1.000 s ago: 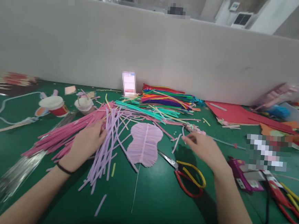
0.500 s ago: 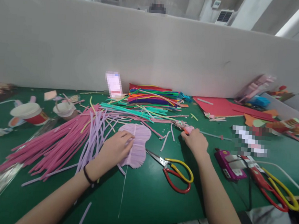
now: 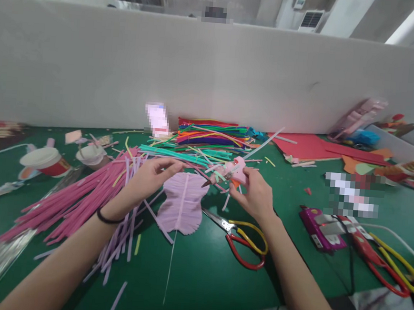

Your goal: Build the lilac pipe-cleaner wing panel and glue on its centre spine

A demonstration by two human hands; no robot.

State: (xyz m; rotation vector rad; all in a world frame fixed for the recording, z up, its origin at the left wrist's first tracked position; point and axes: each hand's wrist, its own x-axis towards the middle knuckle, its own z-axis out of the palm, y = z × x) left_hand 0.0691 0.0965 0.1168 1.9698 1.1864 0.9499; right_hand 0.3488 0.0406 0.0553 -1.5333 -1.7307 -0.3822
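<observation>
While the right hand (image 3: 255, 197) is closed around a small pink glue gun (image 3: 237, 171) at the centre of the frame, its nozzle points left and a pale glue stick juts toward the upper right. The left hand (image 3: 148, 176) hovers left of centre, fingers loosely spread and gripping nothing, just above a lilac butterfly-shaped piece of pipe cleaners (image 3: 183, 203) that lies flat on the green table mat (image 3: 211, 279) between the two hands. Red-and-yellow-handled scissors (image 3: 246, 239) lie just right of the piece, below the right wrist. A spread of pink pipe cleaners (image 3: 71, 197) fans toward the lower left, under the left forearm.
</observation>
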